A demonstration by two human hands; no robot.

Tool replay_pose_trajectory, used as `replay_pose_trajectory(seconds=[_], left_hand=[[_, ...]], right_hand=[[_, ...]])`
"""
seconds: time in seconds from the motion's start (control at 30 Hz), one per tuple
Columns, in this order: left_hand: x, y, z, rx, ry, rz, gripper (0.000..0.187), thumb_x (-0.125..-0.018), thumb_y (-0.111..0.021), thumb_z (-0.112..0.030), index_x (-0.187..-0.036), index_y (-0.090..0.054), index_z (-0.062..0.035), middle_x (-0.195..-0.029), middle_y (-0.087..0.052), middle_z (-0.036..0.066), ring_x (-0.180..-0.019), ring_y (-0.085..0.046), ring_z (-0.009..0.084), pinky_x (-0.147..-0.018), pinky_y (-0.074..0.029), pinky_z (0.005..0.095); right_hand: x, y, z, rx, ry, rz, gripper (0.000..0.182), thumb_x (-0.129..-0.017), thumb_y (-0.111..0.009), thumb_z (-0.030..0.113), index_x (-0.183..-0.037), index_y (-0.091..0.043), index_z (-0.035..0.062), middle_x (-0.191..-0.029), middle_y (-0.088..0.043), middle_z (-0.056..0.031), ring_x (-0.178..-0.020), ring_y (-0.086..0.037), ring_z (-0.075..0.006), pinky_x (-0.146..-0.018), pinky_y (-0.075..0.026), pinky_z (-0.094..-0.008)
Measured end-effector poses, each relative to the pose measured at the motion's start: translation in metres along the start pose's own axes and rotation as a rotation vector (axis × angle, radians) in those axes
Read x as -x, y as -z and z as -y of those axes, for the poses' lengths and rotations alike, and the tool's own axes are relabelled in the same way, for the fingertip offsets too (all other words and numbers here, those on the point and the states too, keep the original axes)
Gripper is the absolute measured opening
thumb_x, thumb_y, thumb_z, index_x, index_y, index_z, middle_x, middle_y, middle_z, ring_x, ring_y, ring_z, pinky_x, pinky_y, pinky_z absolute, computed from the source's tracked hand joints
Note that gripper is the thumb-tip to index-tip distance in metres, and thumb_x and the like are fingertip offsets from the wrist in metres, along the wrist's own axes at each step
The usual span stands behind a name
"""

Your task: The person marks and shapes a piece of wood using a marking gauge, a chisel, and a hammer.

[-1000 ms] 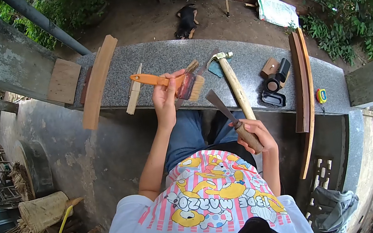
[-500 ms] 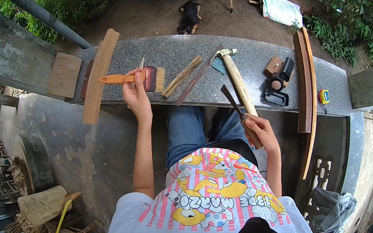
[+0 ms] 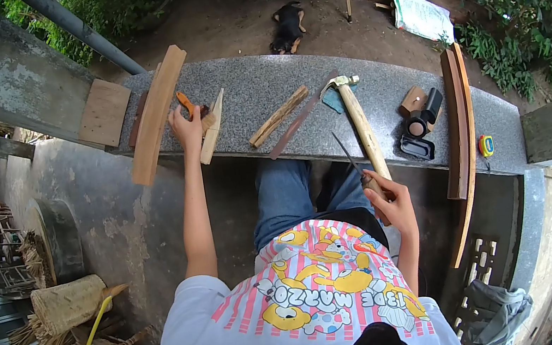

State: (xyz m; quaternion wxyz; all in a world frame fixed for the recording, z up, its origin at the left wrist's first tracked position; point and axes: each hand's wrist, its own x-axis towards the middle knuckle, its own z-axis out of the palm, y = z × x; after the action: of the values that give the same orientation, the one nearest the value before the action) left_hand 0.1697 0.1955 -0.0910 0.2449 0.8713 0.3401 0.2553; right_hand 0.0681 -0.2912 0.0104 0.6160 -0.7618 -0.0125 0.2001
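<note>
My left hand [image 3: 187,129] is closed around a paintbrush [image 3: 187,104] with an orange handle, low over the left part of the stone counter. The brush's bristle end is partly hidden beside a pale, pointed wood strip [image 3: 214,128]. A long wooden board [image 3: 159,115] lies just left of that hand. My right hand [image 3: 392,205] grips the wooden handle of a chisel [image 3: 347,150], its narrow blade pointing up and away. Just beyond it, a claw hammer [image 3: 363,127] rests with its handle overhanging the counter's near edge.
On the granite counter [image 3: 244,81] lie a rough stick [image 3: 278,116], a thin brown strip [image 3: 298,130], a black tool with an open case [image 3: 419,124], long boards [image 3: 454,124] and a tape measure [image 3: 485,145]. A dog [image 3: 286,28] lies on the ground beyond.
My left hand has moved left and lowered the paintbrush, turning it and uncovering the pale wood strip. My right hand still holds the chisel, whose blade has turned slightly edge-on.
</note>
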Motion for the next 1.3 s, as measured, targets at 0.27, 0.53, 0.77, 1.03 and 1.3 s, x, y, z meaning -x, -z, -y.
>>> replay_pose_trajectory(seconds=[0.27, 0.53, 0.77, 1.03, 1.3], left_hand=[[0.162, 0.117, -0.158, 0.982, -0.375, 0.685, 0.033, -0.094, -0.066, -0.013, -0.124, -0.064, 0.0006, -0.115, -0.065, 0.011, -0.108, -0.063, 0.0182, -0.094, -0.048, 0.0308], [0.177, 0.14, -0.178, 0.838, -0.659, 0.472, 0.046, -0.084, -0.076, -0.016, -0.127, -0.065, -0.0035, -0.107, -0.063, 0.01, -0.095, -0.058, 0.0192, -0.081, -0.046, 0.0287], [0.185, 0.141, -0.182, 0.871, -0.637, 0.377, 0.045, -0.077, -0.08, -0.013, -0.12, -0.07, -0.0045, -0.099, -0.063, 0.006, -0.082, -0.053, 0.0162, -0.073, -0.044, 0.0282], [0.186, 0.147, -0.177, 0.842, -0.679, 0.346, 0.042, -0.072, -0.084, -0.008, -0.112, -0.073, -0.0005, -0.097, -0.063, 0.006, -0.086, -0.055, 0.0155, -0.073, -0.045, 0.0266], [0.189, 0.149, -0.181, 1.043, -0.311, 0.636, 0.036, -0.085, -0.077, -0.014, -0.116, -0.069, 0.0004, -0.108, -0.06, 0.007, -0.098, -0.056, 0.0131, -0.084, -0.043, 0.0258]], right_hand=[[-0.005, -0.013, 0.022, 0.536, 0.793, -0.209, 0.052, -0.064, -0.086, 0.015, -0.115, -0.074, 0.0136, -0.074, -0.062, -0.0022, -0.068, -0.054, -0.0179, -0.076, -0.043, -0.0331], [0.001, -0.013, 0.035, 0.732, 1.031, -0.324, 0.055, -0.062, -0.087, 0.017, -0.115, -0.072, 0.0179, -0.077, -0.062, 0.0002, -0.068, -0.057, -0.0137, -0.079, -0.041, -0.0403], [0.006, -0.013, 0.04, 0.777, 1.103, -0.393, 0.053, -0.063, -0.088, 0.019, -0.113, -0.072, 0.0211, -0.077, -0.061, -0.0007, -0.063, -0.057, -0.0126, -0.077, -0.042, -0.0396], [0.014, -0.01, 0.042, 0.832, 1.138, -0.404, 0.055, -0.06, -0.089, 0.015, -0.112, -0.071, 0.0173, -0.079, -0.067, -0.0013, -0.067, -0.06, -0.0142, -0.079, -0.043, -0.0418], [0.013, -0.012, 0.043, 0.893, 1.105, -0.425, 0.05, -0.064, -0.087, 0.016, -0.111, -0.073, 0.0243, -0.077, -0.061, -0.0003, -0.062, -0.057, -0.0115, -0.078, -0.043, -0.0388]])
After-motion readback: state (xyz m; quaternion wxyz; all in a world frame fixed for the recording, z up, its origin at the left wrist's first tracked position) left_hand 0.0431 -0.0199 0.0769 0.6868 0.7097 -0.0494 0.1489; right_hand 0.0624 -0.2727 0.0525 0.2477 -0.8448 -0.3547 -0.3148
